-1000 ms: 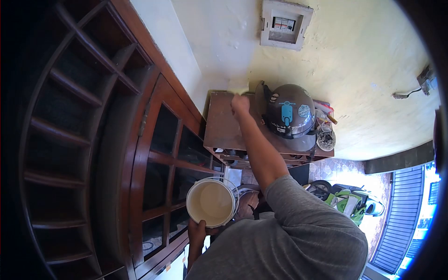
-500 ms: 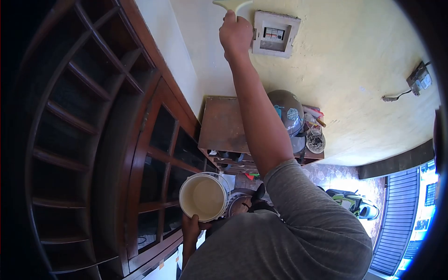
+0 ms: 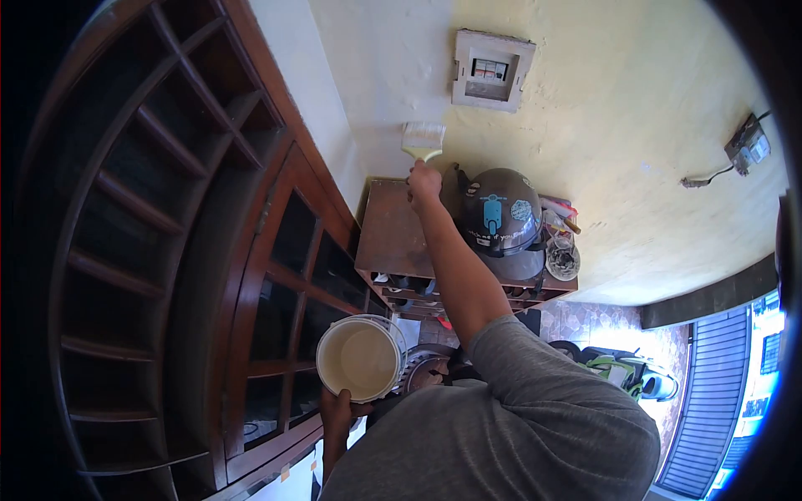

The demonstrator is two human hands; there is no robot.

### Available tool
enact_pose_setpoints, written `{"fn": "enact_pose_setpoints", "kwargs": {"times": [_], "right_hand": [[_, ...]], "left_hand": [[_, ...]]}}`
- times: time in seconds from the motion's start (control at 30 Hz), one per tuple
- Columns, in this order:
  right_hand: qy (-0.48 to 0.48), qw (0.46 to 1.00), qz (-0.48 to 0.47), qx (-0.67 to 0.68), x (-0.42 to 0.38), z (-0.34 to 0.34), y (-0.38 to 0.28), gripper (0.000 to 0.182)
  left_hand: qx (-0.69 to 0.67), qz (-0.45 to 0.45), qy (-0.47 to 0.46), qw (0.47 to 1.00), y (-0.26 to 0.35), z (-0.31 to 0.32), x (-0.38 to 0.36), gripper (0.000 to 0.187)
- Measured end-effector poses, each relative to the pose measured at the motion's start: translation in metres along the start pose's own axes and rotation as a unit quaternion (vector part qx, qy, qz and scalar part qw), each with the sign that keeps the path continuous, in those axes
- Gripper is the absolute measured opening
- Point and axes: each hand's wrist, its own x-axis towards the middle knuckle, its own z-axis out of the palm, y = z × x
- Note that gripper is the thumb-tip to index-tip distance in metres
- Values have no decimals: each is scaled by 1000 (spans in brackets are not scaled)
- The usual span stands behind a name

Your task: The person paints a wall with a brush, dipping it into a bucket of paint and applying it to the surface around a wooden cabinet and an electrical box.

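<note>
My right hand (image 3: 424, 184) is closed round the handle of a wide paint brush (image 3: 423, 138), whose pale bristles lie against the yellowish wall (image 3: 384, 92) above the wooden cabinet. Low in the view, my left hand (image 3: 341, 411) grips the rim of a white bucket (image 3: 359, 359), thumb over the edge. The bucket is tilted toward the camera and shows a cream-coloured inside. Most of the left fingers are hidden beneath it.
On the brown cabinet (image 3: 393, 230) sit a dark helmet (image 3: 501, 213) and a plastic bag (image 3: 561, 257). A recessed electrical box (image 3: 493, 71) and a hanging meter-like box (image 3: 748, 144) are on the wall. Wooden, glass-paned doors (image 3: 284, 309) stand left.
My right hand has come down along the wall with the brush, from above the electrical box's level to just over the cabinet. The helmet shows more fully. The bucket has shifted slightly.
</note>
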Motion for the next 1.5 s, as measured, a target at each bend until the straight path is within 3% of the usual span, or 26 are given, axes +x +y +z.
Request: {"fn": "enact_pose_setpoints", "kwargs": {"times": [0.07, 0.17, 0.27, 0.33, 0.4, 0.5, 0.57, 0.6, 0.7, 0.77, 0.93, 1.0, 1.03, 1.1, 1.13, 1.2, 1.27, 1.33, 1.37, 1.43, 1.5], "right_hand": [[-35, 991, 83, 95, -1, -3, -3, 26], [-114, 975, 65, 178, -2, -1, -35, 20], [-113, 984, 1, 136, -24, 1, -109, 18], [-156, 977, -51, 137, -37, -6, -157, 19], [-188, 967, -114, 126, -53, -9, -192, 22], [-181, 965, -175, 79, -91, -12, -232, 27], [-137, 960, -230, 82, -109, -10, -239, 26], [-130, 957, -249, 70, -106, -8, -238, 27], [-147, 963, -212, 72, -56, -3, -200, 30], [-107, 972, -203, 48, -22, 3, -146, 34], [-51, 990, -127, -14, 58, 14, 7, 42], [-75, 996, -36, -29, 24, 14, 26, 36], [-74, 996, -36, -28, 19, 14, 32, 36], [-107, 988, 107, 41, 9, 14, 36, 23], [-108, 987, 107, 44, 17, 23, 31, 23], [-84, 982, 123, 115, 51, 43, 9, 11], [-109, 979, 103, 138, 12, 56, -71, 14], [-199, 953, 96, 206, -4, 63, -154, 11], [-297, 942, -21, 151, -18, 62, -183, 10], [-293, 942, -42, 159, -61, 72, -245, 9], [-293, 940, -144, 94, -107, 71, -282, 13]], "left_hand": [[9, 33, 20, 999, -12, -4, 4, 49], [53, 48, 2, 997, -25, -15, 11, 52], [-43, 76, 13, 996, -55, -20, 24, 55], [163, 268, 48, 948, -136, -49, 68, 54], [34, 71, 41, 996, -66, -26, 26, 55], [15, 65, 64, 996, -55, -18, 19, 56], [-71, -55, 39, 995, -38, -16, 11, 56], [-85, -62, 41, 994, -36, -15, 10, 56], [-80, -30, 54, 995, -40, -14, 9, 58], [-31, 22, 71, 997, -48, -16, 12, 61], [-59, -36, 69, 995, -33, -17, 5, 66], [-44, -16, 74, 996, -41, -19, 8, 66], [-29, 1, 77, 997, -40, -19, 8, 66], [-28, -10, 78, 997, -37, -17, 7, 65], [-27, -23, 80, 996, -33, -17, 6, 64], [-42, -13, 80, 996, -35, -16, 6, 63], [-68, 4, 71, 995, -45, -17, 11, 61], [-73, 0, 59, 996, -39, -17, 11, 62], [-82, -6, 54, 995, -36, -18, 11, 62], [-52, 21, 50, 997, -44, -23, 18, 63], [-25, 45, 49, 997, -57, -28, 23, 65]]}}
